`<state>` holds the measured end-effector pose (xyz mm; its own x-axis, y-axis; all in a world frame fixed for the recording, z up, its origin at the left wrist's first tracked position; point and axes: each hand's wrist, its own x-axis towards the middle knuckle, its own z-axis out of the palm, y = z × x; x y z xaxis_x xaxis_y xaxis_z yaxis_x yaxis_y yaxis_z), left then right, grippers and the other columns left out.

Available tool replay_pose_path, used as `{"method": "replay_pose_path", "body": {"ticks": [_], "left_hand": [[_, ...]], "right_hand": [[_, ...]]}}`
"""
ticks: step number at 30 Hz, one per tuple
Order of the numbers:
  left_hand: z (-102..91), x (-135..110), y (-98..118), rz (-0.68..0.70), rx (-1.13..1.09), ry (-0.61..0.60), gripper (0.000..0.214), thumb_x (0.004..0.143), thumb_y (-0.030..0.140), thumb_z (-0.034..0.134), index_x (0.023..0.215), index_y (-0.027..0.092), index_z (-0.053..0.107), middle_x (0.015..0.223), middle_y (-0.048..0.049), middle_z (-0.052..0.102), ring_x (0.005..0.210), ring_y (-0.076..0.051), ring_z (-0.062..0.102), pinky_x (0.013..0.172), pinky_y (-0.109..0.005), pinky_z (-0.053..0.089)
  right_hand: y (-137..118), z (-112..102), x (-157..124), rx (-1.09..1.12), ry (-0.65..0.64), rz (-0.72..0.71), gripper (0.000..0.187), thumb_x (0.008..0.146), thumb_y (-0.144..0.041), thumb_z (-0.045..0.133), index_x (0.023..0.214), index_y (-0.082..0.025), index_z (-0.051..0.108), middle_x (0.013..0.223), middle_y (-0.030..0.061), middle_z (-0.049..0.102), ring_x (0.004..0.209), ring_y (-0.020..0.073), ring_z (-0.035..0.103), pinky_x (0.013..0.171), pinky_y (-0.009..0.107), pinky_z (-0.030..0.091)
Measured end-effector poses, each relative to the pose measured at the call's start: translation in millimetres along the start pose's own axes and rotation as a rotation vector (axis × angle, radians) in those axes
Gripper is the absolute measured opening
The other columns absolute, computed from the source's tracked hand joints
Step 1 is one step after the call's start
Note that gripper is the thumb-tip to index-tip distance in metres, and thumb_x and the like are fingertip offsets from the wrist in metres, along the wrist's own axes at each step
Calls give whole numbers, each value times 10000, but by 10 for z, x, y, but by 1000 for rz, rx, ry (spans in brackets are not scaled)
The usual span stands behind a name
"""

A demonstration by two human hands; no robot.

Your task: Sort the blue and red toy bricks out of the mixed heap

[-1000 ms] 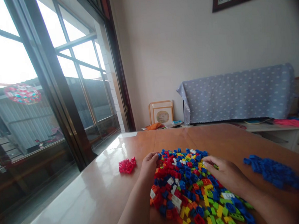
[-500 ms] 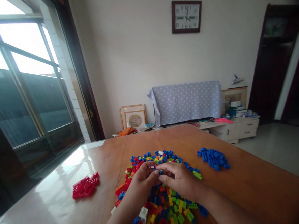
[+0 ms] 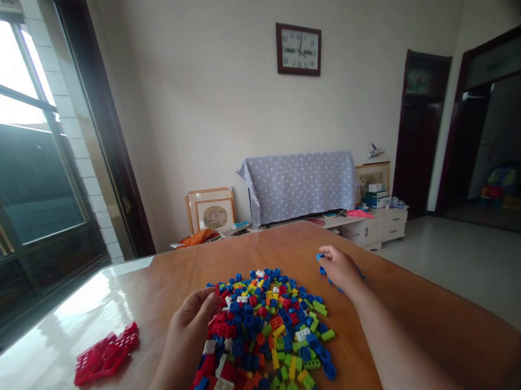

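Observation:
Over the blue pile at the right, my right hand (image 3: 342, 269) pinches a small blue toy brick (image 3: 319, 256) between thumb and fingertips. Most of that blue brick pile (image 3: 322, 270) is hidden behind the hand. My left hand (image 3: 192, 314) is at the left edge of the large mixed heap of toy bricks (image 3: 268, 324), its thumb and fingers curled together. Red and white bricks lie right at its fingertips, so whether it grips one is unclear.
Red perforated toy pieces (image 3: 106, 354) lie in a group on the left of the wooden table (image 3: 169, 283). Beyond the table stand a low white cabinet (image 3: 384, 228), a cloth-covered object (image 3: 299, 187) and framed pictures (image 3: 215, 212).
My hands were together over the mixed heap and have parted. The right one has moved right to the blue pile with a blue brick; the left has drawn left. The view has turned right.

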<state>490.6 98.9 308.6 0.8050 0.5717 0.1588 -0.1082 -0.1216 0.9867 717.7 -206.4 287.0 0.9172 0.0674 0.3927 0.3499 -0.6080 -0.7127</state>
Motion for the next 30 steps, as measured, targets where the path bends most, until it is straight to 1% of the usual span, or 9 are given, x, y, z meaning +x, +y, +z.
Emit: {"method": "replay_pose_path", "body": {"ticks": [2,5,8,11,14,19,23,27,30], "left_hand": [[-76,45,-45,16,52,46,620,632,671,780,998,175,720,868,-59,753,851,-238,689,771,-315,540],[-154,99,-123,28,108,82,645,642,692,752,1010,163,715,878,-70,751,866,-256,685,772,-334,531],[-198,131,-182,22,130,81,644,664,694,729,1017,156,705,898,-81,750,896,-275,683,795,-351,520],[-217,150,-222,19,166,78,620,702,688,702,1022,158,697,883,-75,746,888,-274,679,785,-344,507],[-218,161,-245,28,185,69,588,727,679,685,1013,165,694,864,-63,741,886,-268,681,775,-328,502],[-208,156,-214,36,217,85,573,717,673,683,974,161,699,858,-65,746,862,-264,686,741,-312,508],[-220,153,-197,32,283,92,586,736,679,648,991,154,702,852,-67,750,840,-259,685,718,-307,505],[-237,178,-255,33,288,74,581,756,665,632,1011,148,698,872,-78,754,854,-260,688,730,-314,512],[-240,190,-302,57,299,81,554,759,645,633,991,147,705,874,-78,753,831,-249,683,702,-304,509]], "right_hand": [[149,-64,63,-97,49,91,358,861,-338,534,1165,-220,682,1077,93,742,971,246,681,835,351,509],[264,-73,89,-239,72,171,304,842,-344,565,1100,-277,712,1090,72,742,1060,302,636,887,431,472],[319,2,96,-346,46,191,301,842,-309,567,1092,-333,733,1139,46,741,1147,340,568,940,497,423],[369,83,104,-412,21,195,327,862,-296,554,1129,-361,730,1182,33,734,1170,335,542,963,501,401],[421,127,105,-452,12,204,344,879,-285,540,1156,-372,725,1194,34,732,1187,330,530,971,495,388],[489,169,96,-484,23,226,377,878,-253,516,1154,-397,728,1232,18,717,1215,334,508,981,508,373],[526,215,96,-499,48,239,396,875,-210,494,1106,-404,751,1260,13,703,1250,319,489,1002,505,359],[542,242,84,-505,69,224,392,876,-204,482,1050,-408,769,1274,7,695,1265,318,482,1019,525,341],[530,240,66,-504,89,196,385,887,-231,475,1101,-390,753,1292,29,683,1282,338,468,1024,552,330]]}}
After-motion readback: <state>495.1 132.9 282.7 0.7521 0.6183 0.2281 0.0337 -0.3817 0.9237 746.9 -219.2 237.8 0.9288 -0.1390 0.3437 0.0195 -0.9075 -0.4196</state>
